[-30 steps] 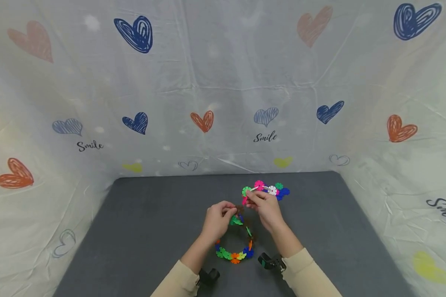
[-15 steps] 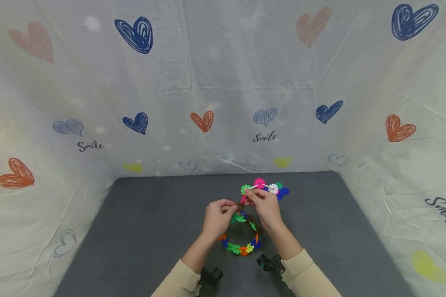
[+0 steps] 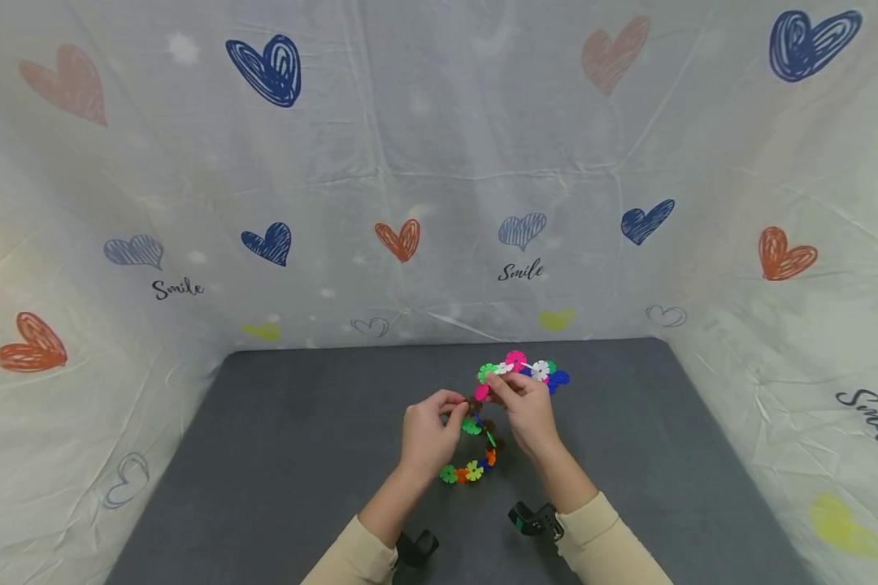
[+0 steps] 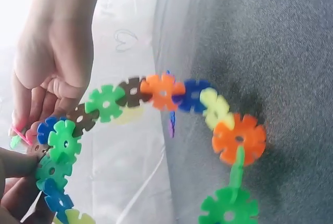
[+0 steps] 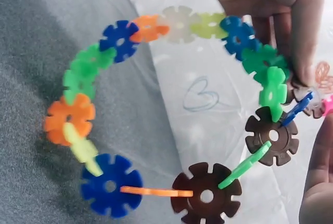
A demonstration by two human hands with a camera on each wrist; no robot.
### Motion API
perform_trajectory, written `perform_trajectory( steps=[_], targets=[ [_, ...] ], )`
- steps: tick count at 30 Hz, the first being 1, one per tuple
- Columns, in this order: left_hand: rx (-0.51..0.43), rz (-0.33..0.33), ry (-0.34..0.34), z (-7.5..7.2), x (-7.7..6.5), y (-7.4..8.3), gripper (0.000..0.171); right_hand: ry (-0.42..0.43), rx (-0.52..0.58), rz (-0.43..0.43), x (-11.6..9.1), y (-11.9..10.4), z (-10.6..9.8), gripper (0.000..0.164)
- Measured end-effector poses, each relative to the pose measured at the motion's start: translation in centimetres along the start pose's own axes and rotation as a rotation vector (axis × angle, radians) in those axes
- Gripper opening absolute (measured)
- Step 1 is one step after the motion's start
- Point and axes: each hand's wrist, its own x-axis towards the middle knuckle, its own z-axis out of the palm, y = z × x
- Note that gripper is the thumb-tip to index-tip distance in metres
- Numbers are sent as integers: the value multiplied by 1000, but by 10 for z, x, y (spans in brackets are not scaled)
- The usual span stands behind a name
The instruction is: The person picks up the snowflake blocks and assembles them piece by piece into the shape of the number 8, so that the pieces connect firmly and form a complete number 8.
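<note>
My left hand [image 3: 430,431] pinches a brown snowflake disc [image 5: 313,103] joined to a ring of linked plastic snowflake discs [image 3: 474,470]. The ring hangs below that hand, its discs green, blue, orange, yellow and brown. Just to the right, my right hand [image 3: 530,410] pinches a pink disc [image 3: 481,393] at the end of a second chain [image 3: 515,360] of pink, green, white and blue discs. In the right wrist view, a bit of pink meets or nearly meets the brown disc. Fingers partly hide where the pieces come together, so I cannot tell whether they are joined.
A dark grey cloth-covered table [image 3: 300,471] lies under both hands. Behind it and along the sides hangs a pale curtain [image 3: 446,162] printed with hearts. A black strap mount [image 3: 534,518] is on the right wrist, another [image 3: 417,548] on the left.
The hanging ring has swung and turned, its bottom now higher and farther back. The pink disc has turned its flat face more toward the head camera. Both hands stay nearly in place.
</note>
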Motion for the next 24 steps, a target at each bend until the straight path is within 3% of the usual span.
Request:
perform_trajectory(
  steps=[4, 16, 24],
  targets=[
    [77, 81, 47, 0, -1, 4, 8, 5, 72, -26, 0, 1, -1, 24],
    [61, 83, 41, -1, -1, 11, 9, 52, 185, -88, -3, -2, 1, 12],
    [71, 91, 59, -2, -2, 14, 9, 32, 127, -113, -5, -5, 2, 20]
  ],
)
